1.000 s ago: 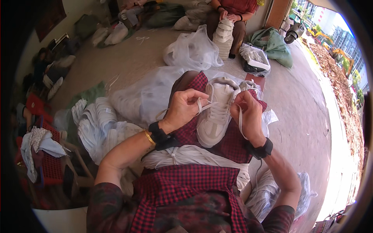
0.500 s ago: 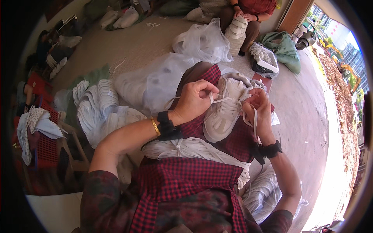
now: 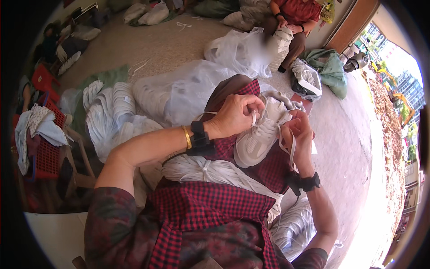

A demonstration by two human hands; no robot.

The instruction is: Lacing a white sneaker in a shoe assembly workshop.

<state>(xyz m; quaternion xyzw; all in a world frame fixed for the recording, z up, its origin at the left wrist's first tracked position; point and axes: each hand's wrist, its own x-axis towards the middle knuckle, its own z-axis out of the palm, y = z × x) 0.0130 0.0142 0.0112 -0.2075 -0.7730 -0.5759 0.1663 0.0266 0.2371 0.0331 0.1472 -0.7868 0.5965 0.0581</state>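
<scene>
A white sneaker (image 3: 251, 149) rests on my lap, toe toward me, on a red-and-black checked apron (image 3: 215, 197). Over its left side, my left hand (image 3: 236, 115) pinches a white shoelace between thumb and fingers. My right hand (image 3: 298, 133) is closed at the shoe's right eyelets, with lace between the fingertips and a loose length hanging past the palm. Laces cross the lower part of the tongue; the upper eyelets are partly hidden by my fingers. A tied bundle of white laces (image 3: 210, 171) lies across my lap, nearer than the shoe.
Stacked white shoes (image 3: 109, 112) and clear plastic bags (image 3: 179, 92) lie on the floor at left and ahead. A red plastic basket (image 3: 47, 154) with cloths stands left. Another person (image 3: 298, 22) holds shoes at the far right, near a lace-filled tub (image 3: 307, 78) and green sack (image 3: 329, 69).
My left hand has shifted slightly right and closer to the shoe, its lace drawn in from the stretched line. The right hand stays by the eyelets. The view has tilted a little.
</scene>
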